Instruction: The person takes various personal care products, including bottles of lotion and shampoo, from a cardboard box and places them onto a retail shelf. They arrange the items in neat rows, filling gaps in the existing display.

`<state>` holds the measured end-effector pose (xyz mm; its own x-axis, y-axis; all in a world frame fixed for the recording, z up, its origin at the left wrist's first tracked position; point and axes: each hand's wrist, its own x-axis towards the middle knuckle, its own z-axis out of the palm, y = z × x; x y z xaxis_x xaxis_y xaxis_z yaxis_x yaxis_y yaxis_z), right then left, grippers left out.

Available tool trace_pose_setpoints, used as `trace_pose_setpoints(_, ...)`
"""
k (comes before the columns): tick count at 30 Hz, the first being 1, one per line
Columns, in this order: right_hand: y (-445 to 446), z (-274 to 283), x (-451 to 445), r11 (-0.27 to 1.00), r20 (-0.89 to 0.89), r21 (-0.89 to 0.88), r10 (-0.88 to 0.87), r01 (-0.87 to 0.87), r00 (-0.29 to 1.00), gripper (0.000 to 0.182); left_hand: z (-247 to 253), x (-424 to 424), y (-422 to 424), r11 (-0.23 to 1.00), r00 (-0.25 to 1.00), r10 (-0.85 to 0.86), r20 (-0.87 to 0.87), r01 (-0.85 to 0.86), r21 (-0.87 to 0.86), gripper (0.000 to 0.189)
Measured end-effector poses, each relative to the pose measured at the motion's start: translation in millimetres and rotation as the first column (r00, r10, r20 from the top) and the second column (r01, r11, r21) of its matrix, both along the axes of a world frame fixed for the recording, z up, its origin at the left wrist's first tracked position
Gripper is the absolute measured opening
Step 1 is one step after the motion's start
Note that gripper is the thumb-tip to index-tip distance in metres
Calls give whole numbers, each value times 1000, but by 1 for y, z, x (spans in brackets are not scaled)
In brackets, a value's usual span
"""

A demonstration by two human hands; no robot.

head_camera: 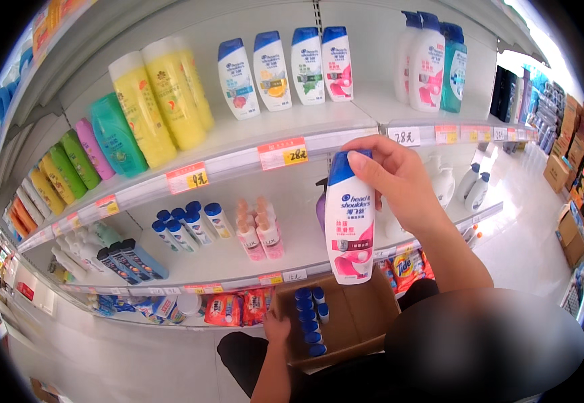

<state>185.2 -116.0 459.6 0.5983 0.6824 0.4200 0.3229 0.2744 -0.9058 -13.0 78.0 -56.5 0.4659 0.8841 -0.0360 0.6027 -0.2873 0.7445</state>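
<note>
My right hand holds a white Head & Shoulders shampoo bottle by its blue cap. The bottle is upright, with a pink design facing me, in front of the shelf edge. Below it, an open cardboard box rests close to my body. Several blue-capped bottles stand along the left side inside that box. My left hand grips the box's left edge; its fingers are partly hidden. On the upper shelf, a row of white shampoo bottles with blue caps includes a pink-patterned one at the right end.
Large yellow bottles stand left of the row, and pump bottles stand to its right. Price tags line the shelf edge. The lower shelf holds pink Lux pump bottles and small blue-capped bottles. Detergent bags lie underneath.
</note>
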Motion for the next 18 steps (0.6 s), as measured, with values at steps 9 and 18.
trace_pose_setpoints(9, 7, 41, 19, 786, 124, 550, -410, 281, 904, 28, 12, -5, -1, 999, 999, 35, -12, -35, 9, 55)
trace_pose_setpoints(18, 52, 101, 150, 705, 453, 509, -707, 494, 543, 48, 13, 0, -10, 1000, 1000, 24, 5, -23, -17, 54)
